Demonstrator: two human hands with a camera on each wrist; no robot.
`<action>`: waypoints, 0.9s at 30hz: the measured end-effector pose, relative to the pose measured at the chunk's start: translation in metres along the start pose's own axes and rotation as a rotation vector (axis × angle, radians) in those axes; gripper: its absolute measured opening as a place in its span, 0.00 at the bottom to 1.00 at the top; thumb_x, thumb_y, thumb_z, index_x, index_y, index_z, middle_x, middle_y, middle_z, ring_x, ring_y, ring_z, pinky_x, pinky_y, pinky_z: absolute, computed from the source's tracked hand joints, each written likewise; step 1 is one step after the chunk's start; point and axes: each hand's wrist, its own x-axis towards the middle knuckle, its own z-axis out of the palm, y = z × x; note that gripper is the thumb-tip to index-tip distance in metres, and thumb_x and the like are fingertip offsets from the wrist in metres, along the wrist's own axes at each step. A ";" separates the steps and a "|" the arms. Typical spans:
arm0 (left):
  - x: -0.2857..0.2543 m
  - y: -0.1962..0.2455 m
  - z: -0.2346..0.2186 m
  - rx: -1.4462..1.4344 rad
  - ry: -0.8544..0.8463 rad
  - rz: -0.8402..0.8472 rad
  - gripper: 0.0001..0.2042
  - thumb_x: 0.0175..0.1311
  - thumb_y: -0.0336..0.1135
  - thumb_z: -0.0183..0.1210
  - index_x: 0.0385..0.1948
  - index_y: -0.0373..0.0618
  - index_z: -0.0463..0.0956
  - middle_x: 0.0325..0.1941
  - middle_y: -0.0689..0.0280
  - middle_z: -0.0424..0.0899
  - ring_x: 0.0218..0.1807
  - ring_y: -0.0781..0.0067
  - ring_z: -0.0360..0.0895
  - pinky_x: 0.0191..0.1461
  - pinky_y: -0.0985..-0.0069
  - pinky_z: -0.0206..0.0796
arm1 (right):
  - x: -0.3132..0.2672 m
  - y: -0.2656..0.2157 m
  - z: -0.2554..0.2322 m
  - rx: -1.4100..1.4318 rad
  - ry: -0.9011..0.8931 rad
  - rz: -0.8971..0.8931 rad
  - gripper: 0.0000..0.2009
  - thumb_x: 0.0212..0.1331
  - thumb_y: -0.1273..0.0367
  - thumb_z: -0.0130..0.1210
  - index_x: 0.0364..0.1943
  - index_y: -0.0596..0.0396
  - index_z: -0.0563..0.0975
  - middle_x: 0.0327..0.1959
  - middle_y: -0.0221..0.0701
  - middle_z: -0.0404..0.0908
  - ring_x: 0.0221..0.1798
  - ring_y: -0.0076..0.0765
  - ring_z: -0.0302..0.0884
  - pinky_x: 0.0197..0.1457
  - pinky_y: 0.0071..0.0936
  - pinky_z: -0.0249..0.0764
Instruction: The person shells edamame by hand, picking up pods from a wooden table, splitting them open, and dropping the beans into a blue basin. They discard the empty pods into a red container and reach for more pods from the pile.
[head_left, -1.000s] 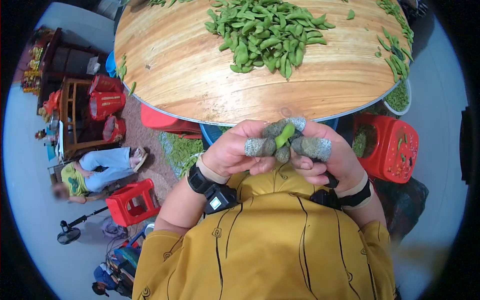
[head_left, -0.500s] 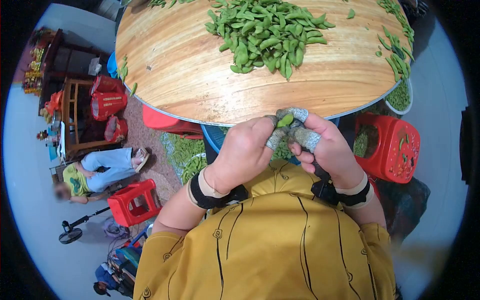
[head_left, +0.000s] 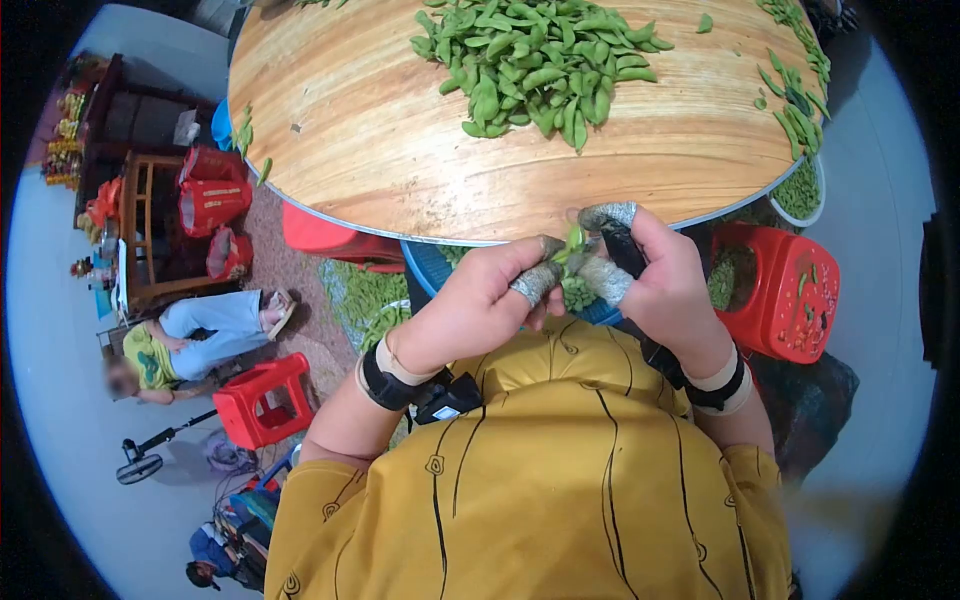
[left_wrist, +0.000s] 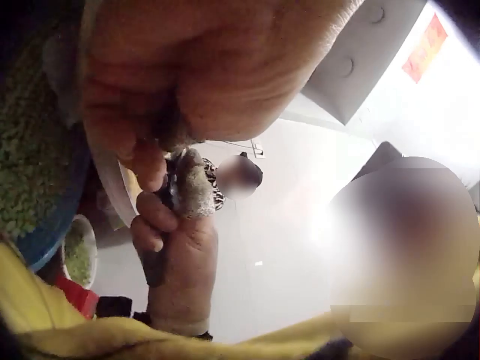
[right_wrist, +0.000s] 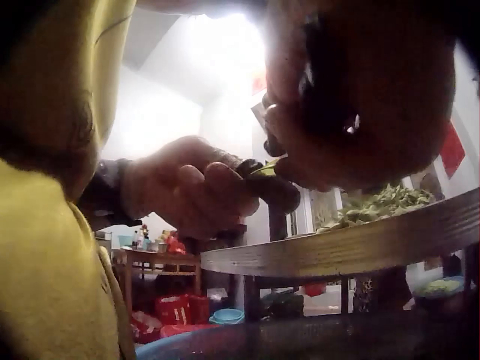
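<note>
A green edamame pod [head_left: 574,240] is between my two hands just off the near table edge. My left hand [head_left: 480,305] pinches it between thumb and forefinger. From the other side my right hand [head_left: 668,280] pinches at it with thumb and forefinger. Grey worn covers wrap the fingertips of both hands. In the right wrist view the pod [right_wrist: 266,170] pokes out of the left fingers, right at the right hand's fingers. Shelled beans [head_left: 577,295] show below the hands in a blue basin [head_left: 428,268], which the hands partly hide.
A heap of pods [head_left: 530,70] lies on the round wooden table [head_left: 340,150], with more along its right edge. A red stool [head_left: 790,295] stands at right, a white bowl of beans [head_left: 797,195] behind it. At left are another red stool [head_left: 262,400] and a seated person [head_left: 190,345].
The hands first came together round the pod, and the left hand turned over it. Now they are slightly farther apart, the right forefinger raised, with more basin and beans showing below.
</note>
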 end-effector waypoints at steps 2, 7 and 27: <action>-0.001 0.001 0.001 0.060 -0.019 0.044 0.12 0.61 0.20 0.41 0.41 0.37 0.72 0.28 0.69 0.76 0.29 0.83 0.72 0.33 0.83 0.67 | 0.001 -0.009 -0.002 -0.199 -0.015 -0.039 0.16 0.50 0.75 0.58 0.45 0.61 0.73 0.29 0.34 0.77 0.31 0.35 0.77 0.37 0.30 0.73; -0.002 -0.003 -0.003 0.517 -0.023 0.161 0.13 0.51 0.18 0.42 0.37 0.36 0.71 0.26 0.61 0.75 0.28 0.72 0.73 0.35 0.76 0.67 | 0.001 -0.013 -0.004 -0.592 -0.094 -0.240 0.16 0.45 0.72 0.62 0.39 0.60 0.73 0.32 0.41 0.76 0.34 0.49 0.76 0.36 0.35 0.73; -0.022 -0.016 -0.009 0.174 0.179 0.048 0.17 0.56 0.17 0.43 0.49 0.37 0.67 0.30 0.67 0.78 0.29 0.79 0.73 0.35 0.82 0.68 | -0.009 -0.012 0.015 -0.669 -0.077 -0.251 0.09 0.42 0.74 0.58 0.28 0.60 0.73 0.26 0.43 0.75 0.32 0.50 0.74 0.33 0.38 0.72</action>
